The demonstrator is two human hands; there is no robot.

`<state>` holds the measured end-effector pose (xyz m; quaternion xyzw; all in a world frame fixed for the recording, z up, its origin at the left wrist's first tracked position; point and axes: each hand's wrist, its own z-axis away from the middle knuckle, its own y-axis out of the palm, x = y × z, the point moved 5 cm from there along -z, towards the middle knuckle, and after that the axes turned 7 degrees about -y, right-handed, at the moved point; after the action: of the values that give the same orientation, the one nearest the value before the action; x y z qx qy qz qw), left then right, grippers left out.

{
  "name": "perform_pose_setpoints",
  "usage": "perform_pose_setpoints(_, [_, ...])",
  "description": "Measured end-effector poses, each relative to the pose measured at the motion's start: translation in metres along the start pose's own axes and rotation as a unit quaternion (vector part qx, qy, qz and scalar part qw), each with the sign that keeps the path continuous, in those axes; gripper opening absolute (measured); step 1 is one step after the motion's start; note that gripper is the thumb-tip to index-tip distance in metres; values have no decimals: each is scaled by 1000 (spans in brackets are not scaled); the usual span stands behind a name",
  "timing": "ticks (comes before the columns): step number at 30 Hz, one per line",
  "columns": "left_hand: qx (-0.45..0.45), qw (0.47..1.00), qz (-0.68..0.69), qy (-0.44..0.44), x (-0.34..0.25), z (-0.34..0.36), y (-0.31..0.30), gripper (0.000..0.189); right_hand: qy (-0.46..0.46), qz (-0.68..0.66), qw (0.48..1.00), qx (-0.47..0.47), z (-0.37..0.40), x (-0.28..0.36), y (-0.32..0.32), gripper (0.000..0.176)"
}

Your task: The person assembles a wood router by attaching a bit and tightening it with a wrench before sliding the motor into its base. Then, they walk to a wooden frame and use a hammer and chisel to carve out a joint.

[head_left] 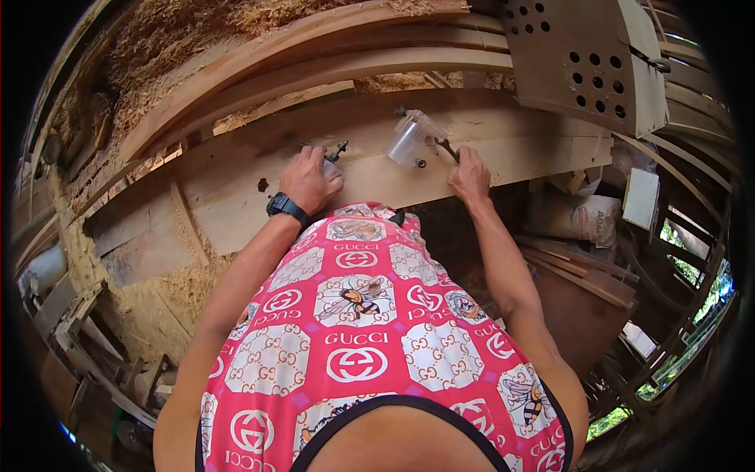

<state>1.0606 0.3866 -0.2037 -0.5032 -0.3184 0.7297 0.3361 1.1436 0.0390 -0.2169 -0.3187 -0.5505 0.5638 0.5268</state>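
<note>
On the wooden plank, my left hand (309,181) rests with its fingers curled round a small pale object with a dark metal fitting (337,152) sticking out; its kind is partly hidden by the hand. My right hand (470,175) is closed on a slim dark tool (447,149), whose far end reaches the clear plastic housing (406,144). That housing is cylindrical, with a flat clear piece and a dark knob at its top. Just below it, a small dark nut-like part (421,164) lies on the plank (543,153).
Curved boards (314,75) run behind the plank, with wood shavings (181,39) heaped beyond. A box with round holes (582,59) stands at the back right. Below it are a sack (590,219) and stacked wood strips (578,267). Sawdust (157,307) covers the left side.
</note>
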Motion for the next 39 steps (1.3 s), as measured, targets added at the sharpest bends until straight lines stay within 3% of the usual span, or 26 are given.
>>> perform_pose_setpoints(4, [-5, 1000, 13, 18, 5, 1, 1, 57, -13, -6, 998, -58, 26, -29, -17, 19])
perform_pose_setpoints(7, [-9, 1000, 18, 16, 8, 2, 2, 57, 11, -103, 993, -57, 41, -3, -61, 23])
perform_pose_setpoints(9, [-3, 1000, 12, 7, 8, 2, 0, 58, 56, -313, 948, -24, 48, 37, -85, 32])
perform_pose_setpoints(11, [1, 1000, 8, 7, 5, 4, -1, 58, -55, -371, 925, 56, 47, 81, -90, 41])
perform_pose_setpoints(14, [29, 999, -2, -35, 2, 7, -7, 61, -81, -305, 933, 174, 40, 138, -69, 44])
perform_pose_setpoints(17, [37, 998, -28, -37, 2, 11, -8, 65, -160, -231, 952, 120, 29, 162, -28, 45])
perform_pose_setpoints(20, [20, 998, -45, -45, 2, 12, -1, 65, -170, -206, 954, 139, 18, 174, -6, 48])
perform_pose_setpoints(23, [-12, 998, -41, -47, -2, 15, -2, 59, -126, -218, 948, 197, 13, 182, 2, 48])
perform_pose_setpoints(32, [11, 1000, -11, -27, -1, 11, -2, 48, -127, -305, 931, 155, 15, 176, 26, 54])
perform_pose_setpoints(39, [18, 1000, -9, -21, 0, 10, -2, 47, -141, -278, 938, 154, 10, 189, 30, 54])
